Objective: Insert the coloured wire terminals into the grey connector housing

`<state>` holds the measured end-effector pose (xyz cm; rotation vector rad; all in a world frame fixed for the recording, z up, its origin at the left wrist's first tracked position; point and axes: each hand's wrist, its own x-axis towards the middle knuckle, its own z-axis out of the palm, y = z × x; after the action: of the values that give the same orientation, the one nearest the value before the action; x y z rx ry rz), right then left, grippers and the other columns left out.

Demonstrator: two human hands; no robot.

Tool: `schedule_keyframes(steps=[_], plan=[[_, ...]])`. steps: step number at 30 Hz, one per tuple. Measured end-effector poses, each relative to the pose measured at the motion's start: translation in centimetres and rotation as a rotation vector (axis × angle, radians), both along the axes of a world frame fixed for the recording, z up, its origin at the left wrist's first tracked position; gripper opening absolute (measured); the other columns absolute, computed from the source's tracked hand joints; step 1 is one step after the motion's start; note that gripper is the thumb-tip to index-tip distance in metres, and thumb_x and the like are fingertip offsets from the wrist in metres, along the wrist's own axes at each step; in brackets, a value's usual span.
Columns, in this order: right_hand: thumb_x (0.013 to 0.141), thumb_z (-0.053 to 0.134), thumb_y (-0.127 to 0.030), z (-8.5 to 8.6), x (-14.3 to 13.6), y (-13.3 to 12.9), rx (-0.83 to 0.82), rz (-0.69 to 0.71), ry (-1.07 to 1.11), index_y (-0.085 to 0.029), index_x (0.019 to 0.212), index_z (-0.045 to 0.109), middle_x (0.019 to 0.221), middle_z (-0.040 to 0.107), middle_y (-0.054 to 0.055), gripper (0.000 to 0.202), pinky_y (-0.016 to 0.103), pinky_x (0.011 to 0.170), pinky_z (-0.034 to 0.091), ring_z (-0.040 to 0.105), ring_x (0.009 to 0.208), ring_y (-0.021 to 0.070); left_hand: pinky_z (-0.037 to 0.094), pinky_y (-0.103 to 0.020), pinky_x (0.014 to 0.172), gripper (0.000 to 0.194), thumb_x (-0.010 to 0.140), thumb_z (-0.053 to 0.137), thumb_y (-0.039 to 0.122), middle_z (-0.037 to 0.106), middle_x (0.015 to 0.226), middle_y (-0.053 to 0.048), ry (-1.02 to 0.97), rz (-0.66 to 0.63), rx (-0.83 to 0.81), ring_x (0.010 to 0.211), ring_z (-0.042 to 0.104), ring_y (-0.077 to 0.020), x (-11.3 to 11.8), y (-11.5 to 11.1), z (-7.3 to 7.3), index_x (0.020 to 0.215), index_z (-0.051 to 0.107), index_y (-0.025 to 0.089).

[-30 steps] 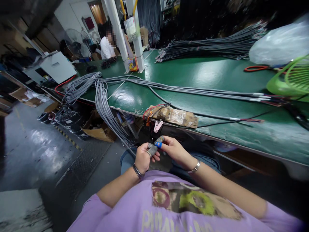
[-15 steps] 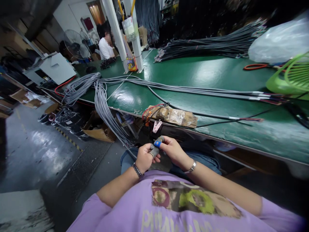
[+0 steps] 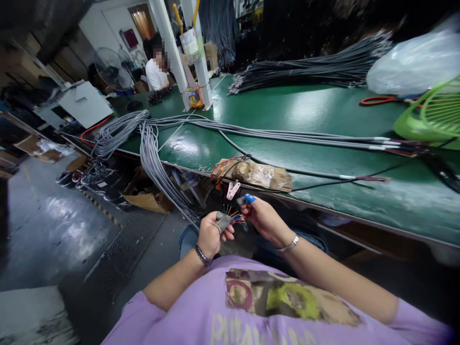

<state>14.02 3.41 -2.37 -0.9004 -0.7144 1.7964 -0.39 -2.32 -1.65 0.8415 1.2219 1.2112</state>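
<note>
My left hand, with a grey finger cover on the thumb, is closed on the end of a grey cable. Thin coloured wires fan out of its grip toward the right. Close beside their tips is my right hand, its fingers curled and its thumb and index finger near each other. Blue tape wraps that thumb, and a grey cover is on a finger. Whether a wire or scrap is between these fingertips is too small to tell. Above the hands, a pink clip hangs at the bench edge.
A wooden block with cords lies at the edge of the green bench. Grey cables run along the bench and drape over its edge. Dark cable bundles, a plastic bag and a green fan are farther back. Someone in white is beyond.
My hands have moved apart, the right one shifting rightward from the left. The coloured wires now show spread out from my left hand.
</note>
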Motion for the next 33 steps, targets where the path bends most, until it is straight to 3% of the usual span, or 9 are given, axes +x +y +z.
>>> schedule_keyframes(steps=[4,10,16,23,33], plan=[[0.079,0.062,-0.05,0.5,0.0,1.8,-0.105,0.124,0.097,-0.016,0.079,0.066,0.078,0.064,0.004,0.034,0.023,0.056,0.046,0.054,0.06,0.0099,0.025,-0.016,0.031,0.028,0.068,0.069,0.039,0.062,0.051,0.0,-0.04,-0.055,0.035,0.035,0.053,-0.0081,-0.4,0.6,1.3,0.065,0.056,0.014],[0.076,0.065,-0.052,1.1,-1.1,3.2,0.028,0.229,0.161,-0.015,0.08,0.067,0.067,0.064,0.003,0.037,0.023,0.054,0.048,0.056,0.057,0.0112,0.022,-0.016,0.03,0.03,0.061,0.072,0.038,0.06,0.049,0.0,-0.107,-0.139,-0.006,0.032,0.05,-0.0076,-0.6,2.1,2.6,0.063,0.056,0.014],[0.075,0.065,-0.056,1.3,-1.8,3.3,-0.054,0.266,0.278,-0.015,0.077,0.066,0.06,0.063,0.002,0.041,0.023,0.045,0.044,0.055,0.049,0.0116,0.02,-0.017,0.03,0.031,0.058,0.073,0.038,0.06,0.048,0.0,-0.12,-0.166,-0.033,0.031,0.048,-0.0073,-0.5,2.9,2.3,0.062,0.055,0.014],[0.072,0.068,-0.056,0.6,-3.0,3.5,-0.098,0.109,0.286,-0.015,0.069,0.062,0.053,0.06,0.001,0.041,0.023,0.044,0.041,0.052,0.045,0.0107,0.019,-0.017,0.03,0.033,0.058,0.073,0.04,0.058,0.047,0.0,-0.091,-0.18,-0.072,0.031,0.048,-0.007,-0.3,3.1,1.8,0.06,0.053,0.015],[0.08,0.048,-0.066,1.2,-1.8,2.5,-0.112,0.245,0.303,-0.016,0.079,0.063,0.066,0.063,0.004,0.052,0.024,0.05,0.046,0.056,0.053,0.0122,0.019,-0.017,0.029,0.032,0.059,0.073,0.039,0.059,0.046,0.0,-0.112,-0.148,-0.056,0.03,0.048,-0.0075,-0.7,2.6,2.0,0.059,0.052,0.015]])
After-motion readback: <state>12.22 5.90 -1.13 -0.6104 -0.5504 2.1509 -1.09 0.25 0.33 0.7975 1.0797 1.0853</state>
